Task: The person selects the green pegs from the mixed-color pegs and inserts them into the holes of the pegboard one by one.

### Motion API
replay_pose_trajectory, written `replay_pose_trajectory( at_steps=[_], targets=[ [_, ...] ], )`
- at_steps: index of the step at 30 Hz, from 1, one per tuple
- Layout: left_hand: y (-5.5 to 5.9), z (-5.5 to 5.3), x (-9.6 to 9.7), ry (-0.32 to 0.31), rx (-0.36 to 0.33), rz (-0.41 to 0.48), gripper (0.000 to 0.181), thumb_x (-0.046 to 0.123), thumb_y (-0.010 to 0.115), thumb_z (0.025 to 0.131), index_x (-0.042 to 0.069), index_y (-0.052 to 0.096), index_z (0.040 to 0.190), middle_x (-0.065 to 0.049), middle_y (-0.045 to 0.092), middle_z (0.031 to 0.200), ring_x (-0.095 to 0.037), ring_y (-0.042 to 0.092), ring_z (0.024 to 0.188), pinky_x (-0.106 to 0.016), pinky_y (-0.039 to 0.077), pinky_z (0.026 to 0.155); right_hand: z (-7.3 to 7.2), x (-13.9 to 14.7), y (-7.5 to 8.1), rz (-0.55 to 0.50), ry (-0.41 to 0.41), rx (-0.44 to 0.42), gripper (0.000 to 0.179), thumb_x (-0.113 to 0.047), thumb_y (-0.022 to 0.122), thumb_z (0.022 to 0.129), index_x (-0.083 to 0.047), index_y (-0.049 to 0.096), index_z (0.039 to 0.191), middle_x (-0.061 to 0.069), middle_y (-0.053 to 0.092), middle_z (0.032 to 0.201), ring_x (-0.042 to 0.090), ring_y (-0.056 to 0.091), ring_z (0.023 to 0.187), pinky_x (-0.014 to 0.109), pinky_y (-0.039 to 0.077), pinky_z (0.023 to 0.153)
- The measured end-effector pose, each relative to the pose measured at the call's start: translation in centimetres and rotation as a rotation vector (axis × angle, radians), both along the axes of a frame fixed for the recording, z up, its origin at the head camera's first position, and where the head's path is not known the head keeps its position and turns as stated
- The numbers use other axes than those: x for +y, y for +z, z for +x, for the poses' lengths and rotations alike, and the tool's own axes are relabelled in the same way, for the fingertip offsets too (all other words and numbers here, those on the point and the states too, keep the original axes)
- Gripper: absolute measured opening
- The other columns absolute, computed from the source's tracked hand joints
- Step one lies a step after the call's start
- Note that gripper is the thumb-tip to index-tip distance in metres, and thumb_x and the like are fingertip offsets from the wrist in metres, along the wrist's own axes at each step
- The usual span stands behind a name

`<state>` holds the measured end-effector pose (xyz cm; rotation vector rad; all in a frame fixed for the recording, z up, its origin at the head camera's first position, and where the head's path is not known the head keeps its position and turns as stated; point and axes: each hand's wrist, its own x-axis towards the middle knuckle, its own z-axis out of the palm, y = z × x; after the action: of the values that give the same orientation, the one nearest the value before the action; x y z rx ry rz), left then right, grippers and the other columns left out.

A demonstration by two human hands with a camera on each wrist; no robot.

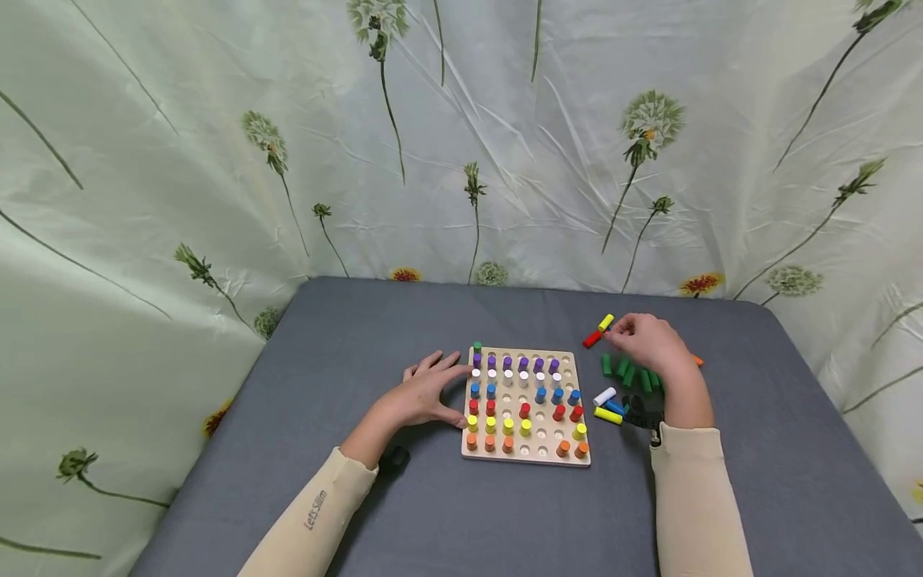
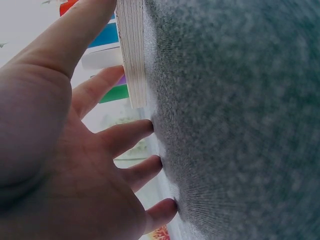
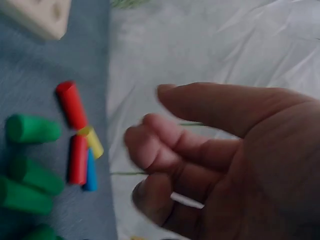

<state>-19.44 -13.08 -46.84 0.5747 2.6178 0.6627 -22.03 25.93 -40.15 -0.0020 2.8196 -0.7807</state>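
Note:
A pale wooden pegboard (image 1: 534,459) bears rows of coloured pegs: purple, white, blue, red, yellow and orange, with one green peg (image 1: 477,347) at its far left corner. My left hand (image 1: 421,398) spreads beside the board, thumb and index finger at its left edge. In the left wrist view the other fingertips rest on the tabletop. My right hand (image 1: 651,343) hovers right of the board near loose pegs, fingers loosely bent, thumb apart and nothing between them. Beyond it lie two red pegs (image 3: 73,106), a yellow peg (image 3: 92,142) and a blue peg (image 3: 90,172).
Several loose green pegs (image 1: 606,365) lie right of the board. Closer to me are a white peg (image 1: 604,396), a blue one and a yellow peg (image 1: 608,416). An orange peg (image 1: 697,360) shows past my right wrist. Floral cloth (image 1: 433,200) hangs behind the grey table (image 1: 505,521).

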Motion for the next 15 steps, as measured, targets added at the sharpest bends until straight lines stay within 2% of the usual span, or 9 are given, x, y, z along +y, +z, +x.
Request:
replay_pose_trajectory(
  at_steps=[3,6,10,15],
  targets=[
    [0.1,0.0,0.0,0.008,-0.006,0.007,0.091,0.04,0.092,0.083,0.026,0.047,0.161,-0.01,0.025,0.177,-0.041,0.011,0.166,-0.075,0.015,0.124,-0.5,0.3,-0.8,0.068,-0.002,-0.083,0.033,-0.031,0.058,0.104,-0.009,0.06,0.08,0.002,0.051,0.073,0.02,0.047,0.068,0.034,0.037,0.066],
    [0.1,-0.1,0.0,0.014,-0.013,0.005,0.091,0.04,0.092,0.083,0.027,0.047,0.161,-0.01,0.024,0.178,-0.041,0.01,0.166,-0.074,0.015,0.125,-0.9,0.5,-1.5,0.103,-0.014,-0.152,0.044,-0.033,0.058,0.104,-0.016,0.049,0.065,-0.004,0.038,0.061,0.017,0.041,0.061,0.038,0.035,0.07],
    [0.0,-0.2,0.1,0.017,-0.014,-0.007,0.091,0.04,0.092,0.082,0.026,0.047,0.161,-0.01,0.024,0.178,-0.041,0.01,0.166,-0.074,0.015,0.125,-1.0,0.3,-2.1,0.15,-0.023,-0.197,0.05,-0.036,0.059,0.104,-0.019,0.045,0.059,-0.005,0.033,0.058,0.015,0.038,0.059,0.039,0.035,0.072],
    [0.0,-0.1,0.2,0.015,-0.017,-0.013,0.09,0.041,0.092,0.083,0.027,0.048,0.16,-0.009,0.025,0.177,-0.04,0.01,0.166,-0.074,0.014,0.125,-1.0,-0.1,-2.9,0.217,-0.05,-0.235,0.048,-0.04,0.062,0.104,-0.018,0.05,0.063,-0.002,0.037,0.065,0.018,0.045,0.066,0.035,0.037,0.068]
  ],
)
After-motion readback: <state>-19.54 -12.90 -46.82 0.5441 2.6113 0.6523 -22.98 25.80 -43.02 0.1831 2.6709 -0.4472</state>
